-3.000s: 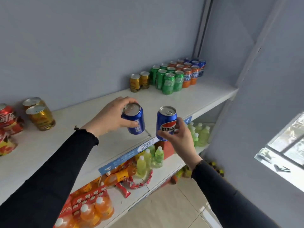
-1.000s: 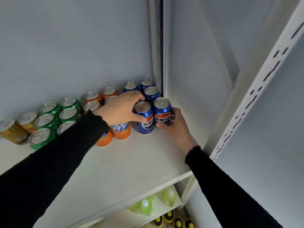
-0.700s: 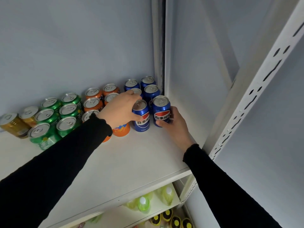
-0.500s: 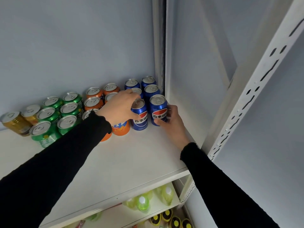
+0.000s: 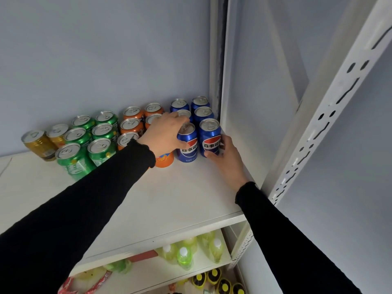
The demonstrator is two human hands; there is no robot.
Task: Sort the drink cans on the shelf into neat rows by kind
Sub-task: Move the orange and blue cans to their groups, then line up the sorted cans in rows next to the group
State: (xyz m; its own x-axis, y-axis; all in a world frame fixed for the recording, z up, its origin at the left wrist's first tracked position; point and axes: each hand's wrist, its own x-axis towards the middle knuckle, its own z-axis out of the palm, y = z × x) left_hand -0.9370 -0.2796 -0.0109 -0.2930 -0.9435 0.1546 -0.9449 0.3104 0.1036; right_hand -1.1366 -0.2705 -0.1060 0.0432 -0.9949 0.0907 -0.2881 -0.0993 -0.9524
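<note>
Left hand [image 5: 164, 134]: grips the left front blue can [image 5: 187, 143], beside the shelf's side panel [image 5: 239, 102].
Right hand [image 5: 228, 158]: grips the right front blue can [image 5: 210, 136], nearest that panel.

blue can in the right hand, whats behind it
Two more blue cans stand in a row behind the front blue can, reaching the back corner. Only their tops and upper sides show; lower parts are covered.

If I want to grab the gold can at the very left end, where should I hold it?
Hold the gold metal can round its smooth side, coming from the front left. It stands upright at the row's end, open on that side; another gold can crowds its right.
</note>
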